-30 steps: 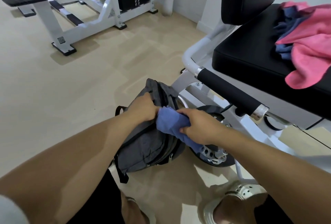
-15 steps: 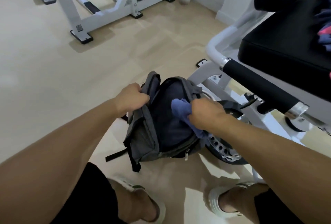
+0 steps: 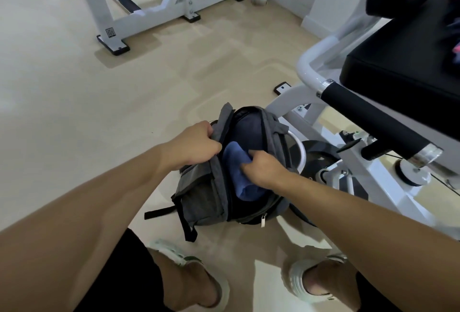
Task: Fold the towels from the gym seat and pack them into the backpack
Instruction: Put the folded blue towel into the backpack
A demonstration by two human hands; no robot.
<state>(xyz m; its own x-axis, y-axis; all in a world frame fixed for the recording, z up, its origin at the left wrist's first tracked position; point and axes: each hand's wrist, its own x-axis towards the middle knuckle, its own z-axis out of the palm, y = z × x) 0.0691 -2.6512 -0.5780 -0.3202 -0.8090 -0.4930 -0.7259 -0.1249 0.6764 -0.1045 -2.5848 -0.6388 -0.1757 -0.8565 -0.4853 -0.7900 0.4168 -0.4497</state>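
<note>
A grey backpack (image 3: 204, 194) stands on the floor with its main compartment unzipped and gaping. My left hand (image 3: 196, 146) grips the left edge of the opening and holds it apart. My right hand (image 3: 263, 168) is closed on a folded blue towel (image 3: 236, 174) that sits inside the compartment. The black gym seat (image 3: 403, 72) is at the upper right; a sliver of pink and dark towels (image 3: 455, 37) shows on it at the frame's right edge.
The seat's white frame and black padded roller (image 3: 371, 122) stand right beside the backpack, with a black wheel (image 3: 321, 157) behind it. A white weight bench (image 3: 149, 7) is at the back left. Beige floor lies open to the left. My sandalled feet (image 3: 199, 276) are below.
My right hand has pushed the blue towel from the backpack's rim down into the compartment. My left hand has pulled the opening wider. The view shifted left, so most seat towels left the frame.
</note>
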